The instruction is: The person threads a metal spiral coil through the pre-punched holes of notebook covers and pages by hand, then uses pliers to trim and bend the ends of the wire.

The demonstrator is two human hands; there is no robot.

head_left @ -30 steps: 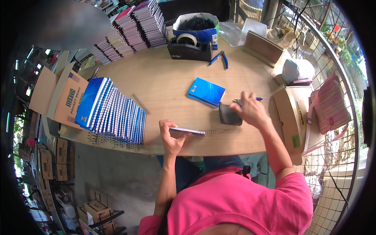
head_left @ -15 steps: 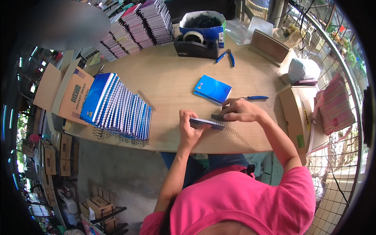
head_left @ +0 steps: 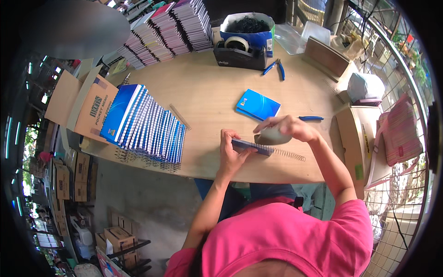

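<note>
counter (head_left: 207, 97): wooden, carries everything
notebook row (head_left: 143, 122): blue covers, fanned at my left
small notebook (head_left: 251, 147): near front edge, wire spiral (head_left: 286, 152) sticking out right
left hand (head_left: 233, 152): my fingers pinched shut on small notebook
right hand (head_left: 288, 129): cupped over grey pad (head_left: 272, 137), pressing the spiral end

The right hand (head_left: 288, 130) hides, perhaps, a grey block; notebook (head_left: 249, 147) partly covered.

L hand (head_left: 232, 153) + R hand (head_left: 287, 129) hold notebook (head_left: 251, 147) on table (head_left: 207, 97).
</note>
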